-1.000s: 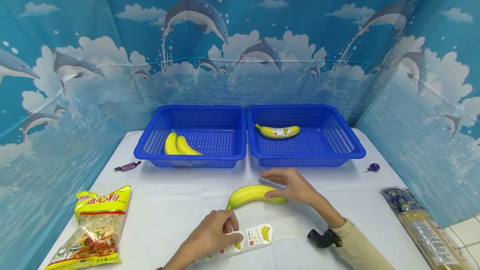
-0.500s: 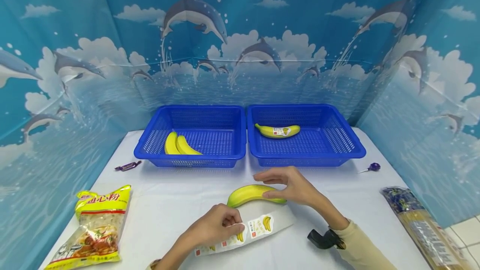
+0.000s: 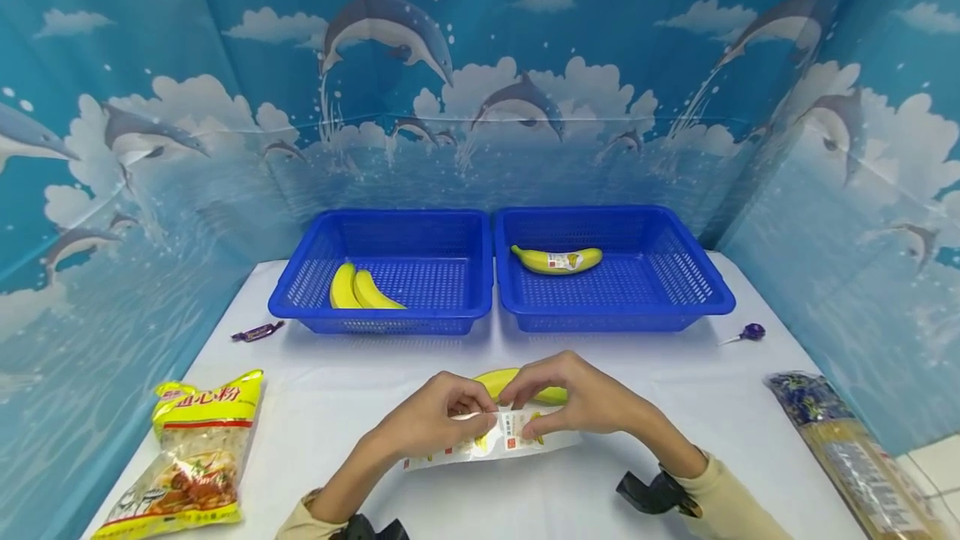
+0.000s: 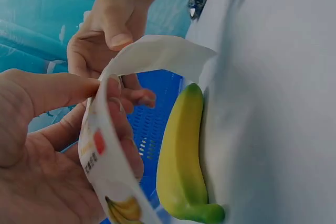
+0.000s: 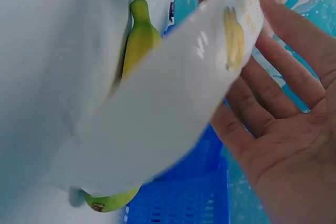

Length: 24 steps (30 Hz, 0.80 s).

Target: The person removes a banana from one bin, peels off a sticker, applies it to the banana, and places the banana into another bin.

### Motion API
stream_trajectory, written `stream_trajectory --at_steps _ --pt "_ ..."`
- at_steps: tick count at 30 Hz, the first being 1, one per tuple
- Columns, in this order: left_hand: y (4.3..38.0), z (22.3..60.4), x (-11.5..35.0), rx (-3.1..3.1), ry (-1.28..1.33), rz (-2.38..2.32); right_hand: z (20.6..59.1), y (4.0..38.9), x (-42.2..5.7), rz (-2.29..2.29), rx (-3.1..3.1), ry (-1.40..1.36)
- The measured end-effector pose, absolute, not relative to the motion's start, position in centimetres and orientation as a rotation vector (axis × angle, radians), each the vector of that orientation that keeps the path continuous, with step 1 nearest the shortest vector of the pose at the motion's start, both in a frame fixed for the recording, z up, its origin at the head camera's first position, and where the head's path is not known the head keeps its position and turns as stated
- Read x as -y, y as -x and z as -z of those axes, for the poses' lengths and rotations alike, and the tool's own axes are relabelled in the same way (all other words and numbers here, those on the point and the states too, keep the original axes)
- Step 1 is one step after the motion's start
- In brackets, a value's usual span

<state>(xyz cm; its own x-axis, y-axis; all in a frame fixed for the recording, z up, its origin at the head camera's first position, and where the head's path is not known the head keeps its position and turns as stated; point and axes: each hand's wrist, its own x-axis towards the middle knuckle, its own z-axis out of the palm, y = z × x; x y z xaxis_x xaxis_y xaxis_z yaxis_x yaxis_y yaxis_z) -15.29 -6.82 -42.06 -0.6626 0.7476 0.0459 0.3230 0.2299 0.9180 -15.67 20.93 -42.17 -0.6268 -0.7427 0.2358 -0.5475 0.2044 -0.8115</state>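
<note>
A white strip of banana-printed stickers [image 3: 480,447] is raised above the table in front of me. My left hand [image 3: 427,417] pinches it between thumb and fingers near its middle. On the strip's right part, my right hand [image 3: 588,397] has its thumb in front and its fingers behind, pinching at a sticker. Just beyond both hands a yellow banana [image 3: 495,378] lies on the table, partly hidden by them. The left wrist view shows this banana [image 4: 181,150] apart from the strip. In the right wrist view the blank strip [image 5: 152,103] covers the banana's middle.
Two blue baskets stand at the back. The left basket [image 3: 420,315] holds two bananas [image 3: 360,290]; the right basket [image 3: 615,322] holds one labelled banana [image 3: 557,261]. Around the edges lie a wrapped candy [image 3: 257,332], a lollipop [image 3: 752,332], a pasta bag [image 3: 198,457] and a noodle pack [image 3: 847,457].
My right hand has left the banana and come down to the sticker strip. My left hand has lifted the strip and moved it up towards the banana.
</note>
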Motion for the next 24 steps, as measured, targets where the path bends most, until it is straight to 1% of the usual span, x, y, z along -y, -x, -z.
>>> stream_trajectory --at_steps 5,18,24 --pt "15.5 41.3 6.4 -2.101 -0.939 -1.424 41.9 15.4 -20.8 1.372 -2.302 1.189" --pt "16.3 41.6 5.3 -1.926 -0.883 -1.487 41.6 15.6 -21.0 1.423 -2.283 1.317" --pt "16.7 41.6 5.0 -1.899 -0.866 -1.479 41.6 15.7 -21.1 1.43 -2.264 1.312"
